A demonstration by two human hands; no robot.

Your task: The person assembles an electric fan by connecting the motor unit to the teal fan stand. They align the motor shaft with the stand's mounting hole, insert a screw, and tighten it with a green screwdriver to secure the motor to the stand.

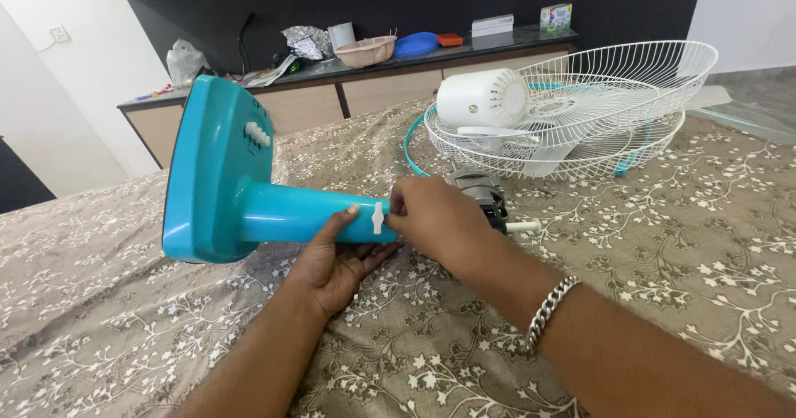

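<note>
**Teal fan stand held on a patterned bed**

A brown bedspread [663, 244] with white floral print covers the bed; behind the hands stands a dark-topped sideboard [365, 78] against a black wall. Beyond the grip, 2 white wire fan guards [613, 111] nest together, holding 1 white motor cover [482, 99] and blades. 1 teal fan stand [240, 194] lies sideways. The left hand [336, 260] cups its neck from beneath; the right hand [435, 219] pinches 1 white knob [378, 218], the motor [489, 198] just behind it.
</note>
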